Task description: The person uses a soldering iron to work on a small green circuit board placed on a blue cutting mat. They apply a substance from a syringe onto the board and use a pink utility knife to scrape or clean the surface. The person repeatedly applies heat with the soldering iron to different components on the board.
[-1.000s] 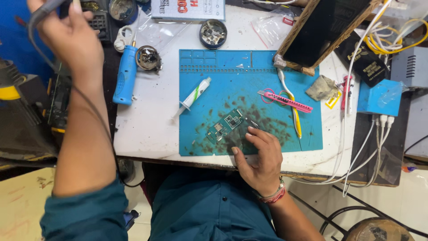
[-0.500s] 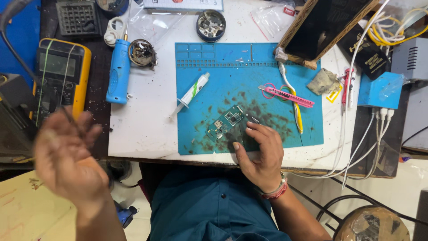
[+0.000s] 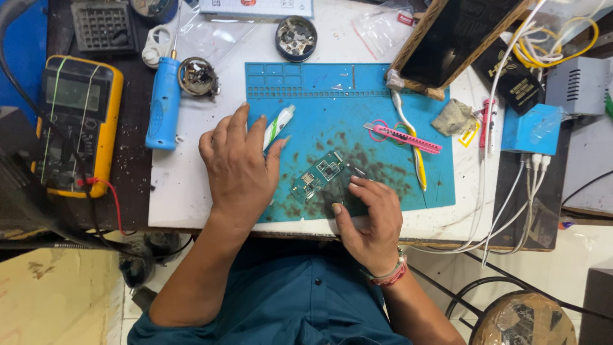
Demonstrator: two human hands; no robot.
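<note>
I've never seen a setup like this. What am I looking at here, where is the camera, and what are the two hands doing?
There is no machine here: a person works with two bare hands. The camera sits on their head and looks straight down at a workbench.

A blue work mat lies on the white table. On it is a small green circuit board. The right hand rests beside the board, fingers touching its edge. The left hand lies flat next to a small white tube, holding nothing.

Around them: a yellow multimeter, a blue pen-shaped tool, a pink craft knife, and a round tin of small parts.
</note>
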